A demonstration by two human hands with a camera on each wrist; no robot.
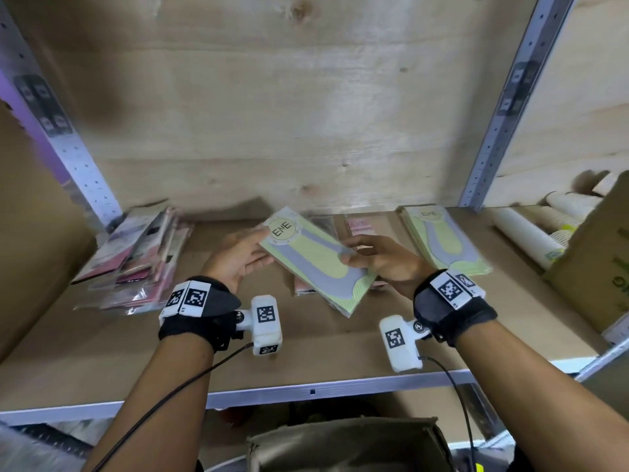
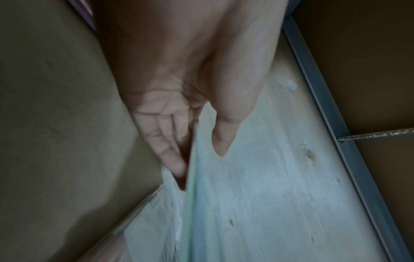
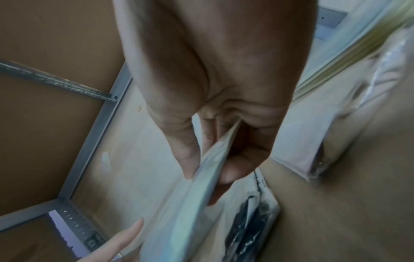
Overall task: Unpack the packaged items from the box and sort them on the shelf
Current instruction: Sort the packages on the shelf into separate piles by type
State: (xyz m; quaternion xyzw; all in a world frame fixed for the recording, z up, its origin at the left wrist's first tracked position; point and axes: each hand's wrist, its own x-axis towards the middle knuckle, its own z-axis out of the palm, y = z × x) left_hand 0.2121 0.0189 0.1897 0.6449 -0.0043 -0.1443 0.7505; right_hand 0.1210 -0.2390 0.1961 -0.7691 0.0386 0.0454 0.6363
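packet (image 1: 316, 264): green-grey, marked "ENE", held tilted over the shelf's (image 1: 306, 356) middle.
left hand (image 1: 238, 260): thumb and fingers (image 2: 167, 147) clamped on packet's left edge.
right hand (image 1: 384, 262): thumb above, fingers beneath, clamped on its right edge.

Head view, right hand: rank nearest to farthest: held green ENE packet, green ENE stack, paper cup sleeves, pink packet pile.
From the right hand:
1. green ENE packet: pinched in it, on its left.
2. green ENE stack: on the shelf, just to its right.
3. paper cup sleeves: farther right.
4. pink packet pile: far left end.
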